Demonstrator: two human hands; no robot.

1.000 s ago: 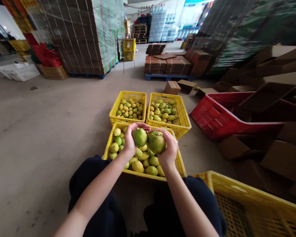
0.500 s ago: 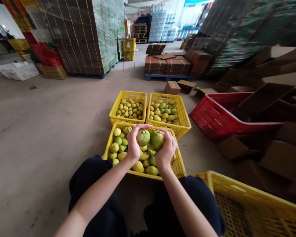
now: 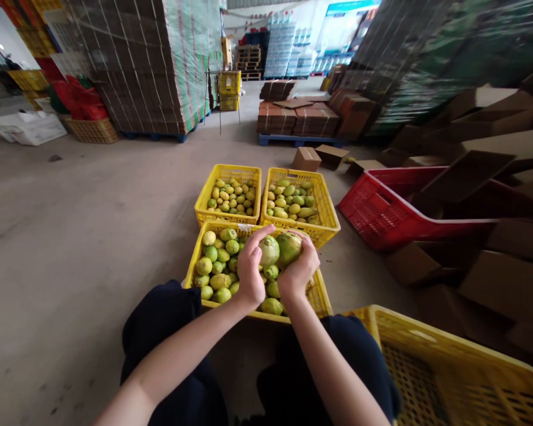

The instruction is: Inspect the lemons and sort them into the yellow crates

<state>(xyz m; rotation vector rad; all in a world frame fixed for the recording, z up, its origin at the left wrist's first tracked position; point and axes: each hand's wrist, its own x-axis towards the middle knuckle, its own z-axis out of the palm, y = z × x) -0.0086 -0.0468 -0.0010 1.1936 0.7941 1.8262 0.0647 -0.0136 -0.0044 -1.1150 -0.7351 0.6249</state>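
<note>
My left hand [image 3: 252, 271] curves around a pale green lemon [image 3: 270, 251], its fingers stretched over the far side. Cupped in my right hand [image 3: 300, 269] is a second, yellow-green lemon [image 3: 288, 249], and the two fruits sit side by side between my palms. Both are held above the near yellow crate [image 3: 192, 258], which contains many green and yellow lemons [image 3: 220, 280]. My hands and wrists hide part of its contents on the right.
Two more yellow crates, left [image 3: 199, 207] and right [image 3: 333, 220], stand beyond with similar fruit. A red crate [image 3: 366, 213] and open cardboard boxes [image 3: 510, 284] lie right. Another yellow crate [image 3: 453, 349] is at my right knee. Wrapped pallets [image 3: 128, 71] stand behind.
My left hand and its lemon have moved right, closer to my right hand. The right hand has shifted only slightly and still holds its lemon.
</note>
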